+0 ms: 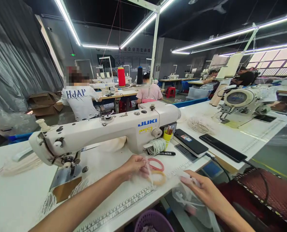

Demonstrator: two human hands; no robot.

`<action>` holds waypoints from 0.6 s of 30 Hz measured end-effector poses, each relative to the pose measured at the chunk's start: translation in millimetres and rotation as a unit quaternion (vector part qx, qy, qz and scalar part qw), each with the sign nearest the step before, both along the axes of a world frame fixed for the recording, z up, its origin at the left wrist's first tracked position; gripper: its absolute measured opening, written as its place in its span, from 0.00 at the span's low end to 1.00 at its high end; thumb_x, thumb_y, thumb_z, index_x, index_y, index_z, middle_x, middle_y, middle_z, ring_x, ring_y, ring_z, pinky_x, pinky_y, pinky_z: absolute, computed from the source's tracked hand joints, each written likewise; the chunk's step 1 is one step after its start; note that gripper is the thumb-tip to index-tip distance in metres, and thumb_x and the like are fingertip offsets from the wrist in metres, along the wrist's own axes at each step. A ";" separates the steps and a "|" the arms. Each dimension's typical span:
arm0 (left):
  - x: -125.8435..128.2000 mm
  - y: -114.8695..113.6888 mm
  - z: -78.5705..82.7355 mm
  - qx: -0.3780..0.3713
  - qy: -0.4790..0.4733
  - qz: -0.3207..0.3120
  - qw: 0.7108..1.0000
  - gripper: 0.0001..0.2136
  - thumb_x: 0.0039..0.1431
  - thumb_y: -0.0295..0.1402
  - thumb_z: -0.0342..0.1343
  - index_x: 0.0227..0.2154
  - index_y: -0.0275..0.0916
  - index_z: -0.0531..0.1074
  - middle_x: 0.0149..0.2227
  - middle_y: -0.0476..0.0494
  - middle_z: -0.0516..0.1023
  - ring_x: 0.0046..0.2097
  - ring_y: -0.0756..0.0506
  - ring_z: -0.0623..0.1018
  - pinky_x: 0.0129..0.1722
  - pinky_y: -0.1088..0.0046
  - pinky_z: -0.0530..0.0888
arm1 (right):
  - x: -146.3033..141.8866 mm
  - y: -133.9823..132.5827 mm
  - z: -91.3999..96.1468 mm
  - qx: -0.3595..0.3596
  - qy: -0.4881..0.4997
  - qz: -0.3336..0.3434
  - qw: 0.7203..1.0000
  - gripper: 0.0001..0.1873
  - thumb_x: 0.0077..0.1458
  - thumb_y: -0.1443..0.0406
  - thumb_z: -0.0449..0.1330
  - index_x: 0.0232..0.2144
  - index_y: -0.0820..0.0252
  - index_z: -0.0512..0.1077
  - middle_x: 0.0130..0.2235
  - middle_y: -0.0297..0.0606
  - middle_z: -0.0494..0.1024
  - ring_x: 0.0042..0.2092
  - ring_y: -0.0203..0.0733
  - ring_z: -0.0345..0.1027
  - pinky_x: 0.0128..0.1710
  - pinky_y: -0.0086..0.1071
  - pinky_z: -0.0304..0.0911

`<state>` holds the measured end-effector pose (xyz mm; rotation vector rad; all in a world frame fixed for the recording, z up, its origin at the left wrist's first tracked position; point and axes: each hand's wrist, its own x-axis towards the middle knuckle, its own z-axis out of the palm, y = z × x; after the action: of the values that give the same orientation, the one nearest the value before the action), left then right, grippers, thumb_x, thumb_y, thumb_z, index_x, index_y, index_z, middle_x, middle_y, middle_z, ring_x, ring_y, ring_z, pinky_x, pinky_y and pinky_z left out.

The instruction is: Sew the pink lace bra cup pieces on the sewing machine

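Above the front of the white sewing table (pixel 100 190), my left hand (pixel 135 166) is closed in a pinch on a thin translucent strip (pixel 148 170). Right beside these fingers are a pink loop (pixel 157 164) and a blurred yellow-orange loop (pixel 158 178); I cannot tell whether they are held or lie on the table. Past the table's front edge, my right hand (pixel 201 188) pinches a whitish sheet-like piece (pixel 185 174). A clear plastic bag (pixel 188 196) hangs below those fingers, its lower part blurred.
A white sewing machine (pixel 105 129) spans the table. Behind the hands are coiled cord (pixel 156 146), a black marker (pixel 164 153), a yellow cup (pixel 167 138) and two dark phones (pixel 191 141). Below stands a purple basket (pixel 153 219). Several people work at other tables.
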<state>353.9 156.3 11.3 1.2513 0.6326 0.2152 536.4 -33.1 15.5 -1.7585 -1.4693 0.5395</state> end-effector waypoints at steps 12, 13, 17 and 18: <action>4.7 -27.7 16.8 -0.020 -0.035 -0.021 0.999 0.20 0.40 0.44 0.64 0.29 0.33 0.69 0.27 0.41 0.75 0.29 0.46 0.75 0.29 0.69 0.71 | -39.7 -3.9 39.2 -0.065 0.371 0.072 0.923 0.30 0.39 0.40 0.61 0.22 0.62 0.68 0.19 0.29 0.62 0.21 0.29 0.51 0.21 0.24 0.49; 4.6 -35.5 20.0 -0.026 -0.037 -0.025 0.999 0.19 0.40 0.43 0.64 0.29 0.33 0.69 0.26 0.43 0.75 0.28 0.47 0.74 0.29 0.70 0.71 | -46.5 4.2 36.1 -0.067 0.368 0.072 0.925 0.29 0.41 0.40 0.60 0.22 0.62 0.67 0.18 0.27 0.61 0.20 0.29 0.49 0.20 0.24 0.47; -2.3 -59.9 26.4 -0.038 -0.035 0.003 0.999 0.15 0.43 0.41 0.61 0.29 0.34 0.71 0.26 0.47 0.72 0.25 0.53 0.69 0.25 0.77 0.68 | -66.5 24.1 21.3 -0.085 0.354 0.070 0.929 0.27 0.50 0.42 0.55 0.22 0.62 0.65 0.18 0.26 0.61 0.19 0.27 0.45 0.18 0.23 0.40; -5.8 -62.8 26.6 -0.042 -0.035 0.013 0.998 0.15 0.44 0.42 0.60 0.30 0.34 0.71 0.27 0.47 0.73 0.25 0.53 0.70 0.25 0.78 0.68 | -68.7 24.5 19.5 -0.090 0.350 0.073 0.930 0.28 0.51 0.42 0.54 0.22 0.62 0.64 0.18 0.27 0.63 0.18 0.27 0.45 0.17 0.23 0.40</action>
<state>348.1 93.5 37.9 1.1500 0.5916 0.2503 467.8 -8.6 35.0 -1.3641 -1.0561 1.2637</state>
